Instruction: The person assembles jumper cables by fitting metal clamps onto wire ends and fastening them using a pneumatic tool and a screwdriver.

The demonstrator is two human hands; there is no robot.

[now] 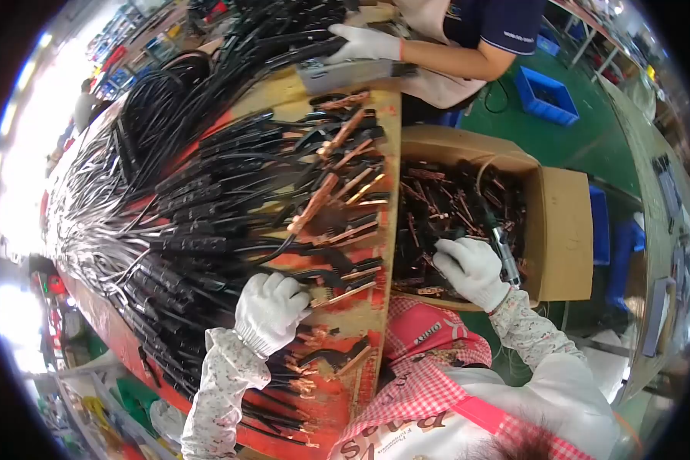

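My left hand (270, 314), in a white glove, is closed at the ends of the black cables (199, 192) on the table; what its curled fingers hold is too small to make out. Copper-coloured clamps (314, 203) lie along the table's edge, just beyond it. My right hand (471, 268), also gloved, is over the cardboard box (563, 230), its fingers bent together near a small dark piece. Black and copper parts (445, 199) fill the box. Beside the right hand a metal tool (504, 253) with a cord hangs over the box.
Across the table, a co-worker's gloved hand (364, 44) rests on black cables above a grey tray (345, 75). A blue crate (546, 96) stands on the green floor. Another workbench (629, 130) runs along the right side.
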